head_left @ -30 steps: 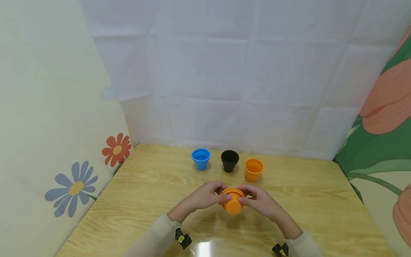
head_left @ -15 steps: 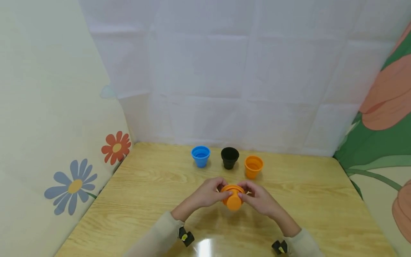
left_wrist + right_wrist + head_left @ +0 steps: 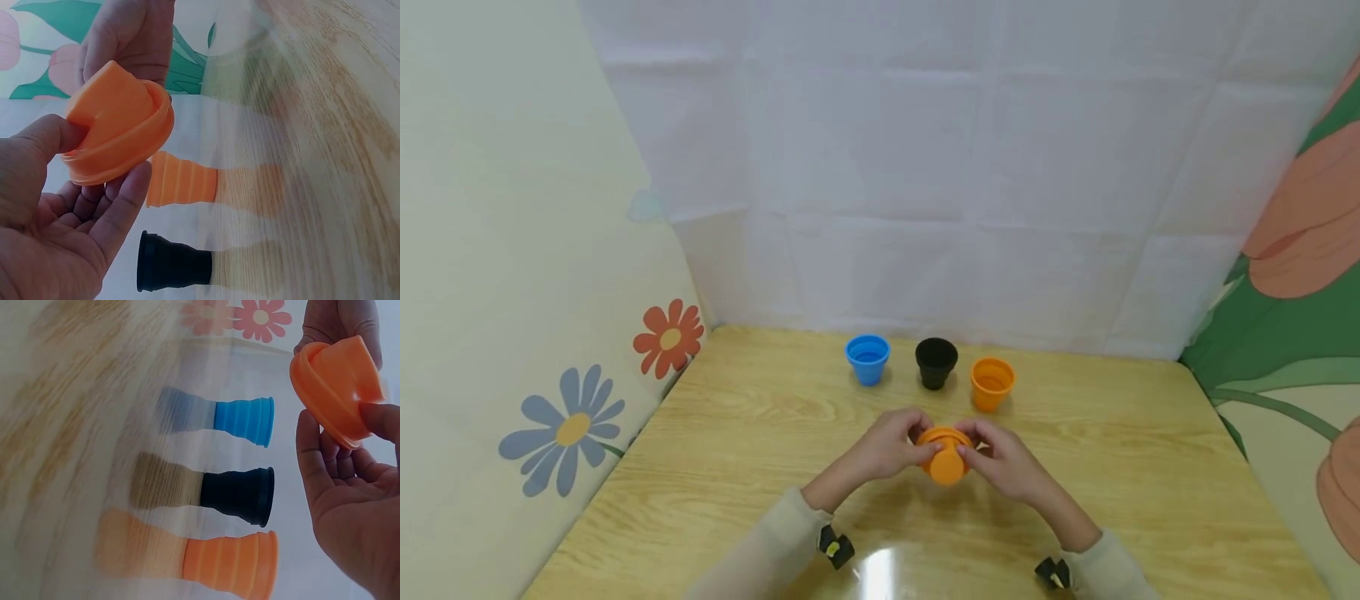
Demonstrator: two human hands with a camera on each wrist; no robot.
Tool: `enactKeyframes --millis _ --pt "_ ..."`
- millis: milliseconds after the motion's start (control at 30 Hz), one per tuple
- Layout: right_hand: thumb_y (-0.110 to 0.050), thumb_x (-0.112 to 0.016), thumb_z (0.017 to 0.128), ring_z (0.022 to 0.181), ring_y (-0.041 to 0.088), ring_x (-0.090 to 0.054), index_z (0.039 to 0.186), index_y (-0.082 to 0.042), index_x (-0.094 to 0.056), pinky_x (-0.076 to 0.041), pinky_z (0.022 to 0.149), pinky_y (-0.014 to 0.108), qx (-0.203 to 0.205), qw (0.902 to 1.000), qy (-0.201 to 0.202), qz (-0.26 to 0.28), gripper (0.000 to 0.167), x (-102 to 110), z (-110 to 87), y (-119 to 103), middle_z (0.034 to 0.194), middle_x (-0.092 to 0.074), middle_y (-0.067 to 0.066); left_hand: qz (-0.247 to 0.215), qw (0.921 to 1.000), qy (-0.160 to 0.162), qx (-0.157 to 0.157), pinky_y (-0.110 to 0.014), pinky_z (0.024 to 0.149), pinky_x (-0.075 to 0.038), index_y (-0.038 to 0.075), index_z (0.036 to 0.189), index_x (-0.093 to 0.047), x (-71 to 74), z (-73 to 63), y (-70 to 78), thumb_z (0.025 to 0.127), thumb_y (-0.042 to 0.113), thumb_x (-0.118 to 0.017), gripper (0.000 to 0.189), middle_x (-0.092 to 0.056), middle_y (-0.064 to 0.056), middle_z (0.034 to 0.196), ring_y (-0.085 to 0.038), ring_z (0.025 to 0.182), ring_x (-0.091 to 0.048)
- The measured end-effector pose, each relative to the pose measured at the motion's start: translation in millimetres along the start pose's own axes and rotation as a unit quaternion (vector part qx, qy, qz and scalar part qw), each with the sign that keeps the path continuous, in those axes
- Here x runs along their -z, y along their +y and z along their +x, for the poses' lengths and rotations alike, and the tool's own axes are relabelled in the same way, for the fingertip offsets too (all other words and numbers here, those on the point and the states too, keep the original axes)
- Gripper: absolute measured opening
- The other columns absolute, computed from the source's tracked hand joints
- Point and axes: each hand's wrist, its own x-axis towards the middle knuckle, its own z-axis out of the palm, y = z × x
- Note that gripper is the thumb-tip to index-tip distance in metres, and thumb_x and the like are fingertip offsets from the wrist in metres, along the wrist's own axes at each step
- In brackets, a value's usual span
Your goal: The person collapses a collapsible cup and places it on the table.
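Left hand and right hand pinch a tilted cup. Blue cup, black cup and orange cup stand near the surface's far edge.

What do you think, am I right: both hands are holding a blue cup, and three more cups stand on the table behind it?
Not quite: the held cup is orange, not blue, as the head view shows. The left hand and right hand do hold it, and a blue cup, black cup and second orange cup stand on the table behind.
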Motion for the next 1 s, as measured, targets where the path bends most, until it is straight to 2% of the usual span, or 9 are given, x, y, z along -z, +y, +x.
enactKeyframes --millis 200,367,500,600,867,1000 --pt "-0.007 -0.059 0.102 0.091 0.013 -0.060 0.121 0.002 -0.062 -0.057 0.073 0.024 0.011 0.9991 0.019 -0.036 0.021 -1.3 1.0 -0.5 0.108 -0.067 0.014 -0.009 0.9998 -0.001 0.016 -0.024 0.070 -0.049 0.009 0.099 -0.067 -0.4 1.0 1.2 0.094 0.019 -0.072 0.012 -0.063 0.003 0.088 -0.014 0.080 -0.055" --pt "-0.008 -0.060 0.102 0.091 0.012 -0.059 0.120 0.000 -0.063 -0.057 0.073 0.024 0.030 0.9961 0.034 -0.076 0.020 -2.5 1.9 -2.3 0.107 -0.066 0.011 -0.001 0.9998 0.016 -0.007 -0.023 0.070 -0.049 0.007 0.099 -0.068 -1.1 0.4 0.4 0.093 0.017 -0.073 0.013 -0.063 0.001 0.088 -0.013 0.080 -0.056" --pt "-0.007 -0.061 0.101 0.090 0.012 -0.061 0.120 -0.001 -0.064 -0.058 0.071 0.024 0.059 0.9890 0.054 -0.124 0.020 -3.2 1.9 -2.6 0.106 -0.066 0.008 0.008 0.9990 0.030 -0.032 -0.022 0.071 -0.050 0.007 0.099 -0.069 -1.4 -0.6 0.0 0.094 0.019 -0.073 0.014 -0.064 0.001 0.089 -0.010 0.080 -0.057" --pt "-0.005 -0.063 0.099 0.089 0.014 -0.063 0.119 -0.001 -0.065 -0.058 0.070 0.024 0.080 0.9829 0.070 -0.150 0.020 -3.7 1.1 -2.9 0.105 -0.066 0.008 0.005 0.9986 0.030 -0.045 -0.022 0.072 -0.052 0.007 0.102 -0.070 -0.8 -2.1 0.0 0.095 0.020 -0.071 0.014 -0.065 0.002 0.091 -0.010 0.081 -0.058" --pt "-0.001 -0.065 0.097 0.088 0.014 -0.064 0.119 0.000 -0.066 -0.059 0.071 0.024 0.104 0.9764 0.088 -0.168 0.021 -4.7 -0.1 -5.0 0.105 -0.066 0.008 -0.033 0.9984 0.004 -0.047 -0.022 0.072 -0.057 0.006 0.110 -0.068 2.2 -5.7 -2.4 0.094 0.017 -0.071 0.019 -0.065 -0.001 0.098 -0.013 0.087 -0.061" --pt "0.000 -0.066 0.096 0.087 0.012 -0.063 0.118 -0.001 -0.067 -0.059 0.069 0.024 0.106 0.9749 0.096 -0.170 0.022 -4.9 0.4 -5.2 0.104 -0.067 0.008 -0.034 0.9980 0.013 -0.051 -0.022 0.072 -0.057 0.005 0.109 -0.068 2.0 -5.8 -1.8 0.091 0.012 -0.072 0.020 -0.065 -0.001 0.098 -0.012 0.086 -0.061"
